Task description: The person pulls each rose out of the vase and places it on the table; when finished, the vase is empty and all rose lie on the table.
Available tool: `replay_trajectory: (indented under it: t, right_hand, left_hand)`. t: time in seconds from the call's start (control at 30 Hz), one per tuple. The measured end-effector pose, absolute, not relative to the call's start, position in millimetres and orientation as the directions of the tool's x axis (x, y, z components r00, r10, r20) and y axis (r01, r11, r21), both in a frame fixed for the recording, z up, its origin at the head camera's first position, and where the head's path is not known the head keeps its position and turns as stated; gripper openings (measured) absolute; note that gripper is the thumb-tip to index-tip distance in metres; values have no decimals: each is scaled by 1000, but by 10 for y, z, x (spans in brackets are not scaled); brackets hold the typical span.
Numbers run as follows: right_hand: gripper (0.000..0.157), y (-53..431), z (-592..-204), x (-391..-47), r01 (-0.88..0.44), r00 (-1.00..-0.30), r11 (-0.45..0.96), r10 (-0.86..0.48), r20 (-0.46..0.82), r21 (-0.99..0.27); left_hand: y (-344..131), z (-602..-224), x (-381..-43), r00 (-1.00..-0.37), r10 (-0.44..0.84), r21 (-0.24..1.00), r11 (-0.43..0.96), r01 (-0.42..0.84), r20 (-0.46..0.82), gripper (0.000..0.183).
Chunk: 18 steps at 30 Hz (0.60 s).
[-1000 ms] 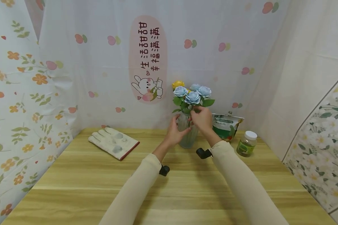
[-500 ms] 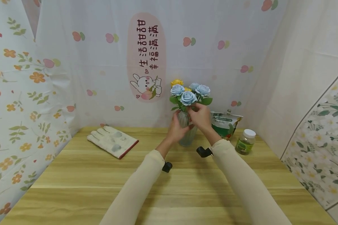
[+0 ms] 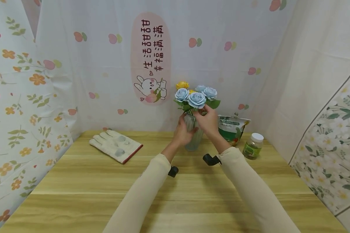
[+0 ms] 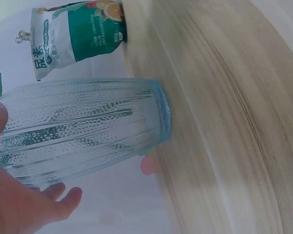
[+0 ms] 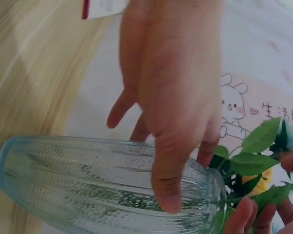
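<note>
A clear ribbed glass vase [image 3: 193, 139] stands upright at the back of the table, also seen from the side as a textured vase [image 4: 88, 131] in the left wrist view. My left hand [image 3: 183, 132] grips it around the upper part, thumb on the near side. Blue roses [image 3: 196, 100] and yellow roses [image 3: 182, 85] with green leaves [image 5: 256, 163] rise out of its mouth. Just above the rim, my right hand [image 3: 208, 120] pinches at the stem under the front blue rose; its fingertips [image 5: 240, 214] show among the leaves, the stem itself mostly hidden.
A clipped green-and-white pouch [image 3: 231, 129] stands right of the vase, behind my right forearm. Beside it is a white-lidded jar [image 3: 253, 146]. A cream work glove [image 3: 115, 145] with red trim lies at the left. Printed curtains [image 3: 105, 71] close off the back and sides.
My left hand has moved in closer around the vase. The front blue rose has shifted a little and faces more forward, with my right hand staying at its stem.
</note>
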State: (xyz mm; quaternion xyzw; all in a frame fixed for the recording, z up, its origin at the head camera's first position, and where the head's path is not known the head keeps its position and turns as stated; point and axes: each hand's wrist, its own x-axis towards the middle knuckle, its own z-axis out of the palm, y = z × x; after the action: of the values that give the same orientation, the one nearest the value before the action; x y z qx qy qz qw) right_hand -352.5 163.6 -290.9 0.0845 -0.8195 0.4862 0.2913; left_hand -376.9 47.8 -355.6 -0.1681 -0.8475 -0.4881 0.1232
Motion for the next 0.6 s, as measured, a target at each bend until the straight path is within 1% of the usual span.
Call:
replay_trajectory:
  t: [0.13, 0.2, 0.4, 0.5, 0.6]
  right_hand:
    - [39, 1625, -2982, -3530, -431, -779, 634, 98, 619, -642]
    - [41, 1613, -3022, -3541, -439, -749, 655, 111, 653, -615]
    - [36, 1571, -3139, -3587, -506, -648, 593, 217, 730, -626]
    - [33, 1556, -3157, -3600, -526, -619, 576, 245, 747, -625]
    - [28, 1556, -3158, -3612, -521, -612, 556, 285, 737, -647]
  left_hand:
    - [479, -3561, -3773, -908, 163, 784, 462, 415, 385, 79]
    - [479, -3564, -3778, -909, 158, 788, 456, 414, 385, 79]
    - [486, -3572, -3790, -921, 159, 797, 463, 388, 355, 80]
    - [487, -3578, -3788, -921, 157, 797, 464, 387, 356, 80]
    - [490, -3573, -3776, -920, 152, 791, 472, 389, 362, 80]
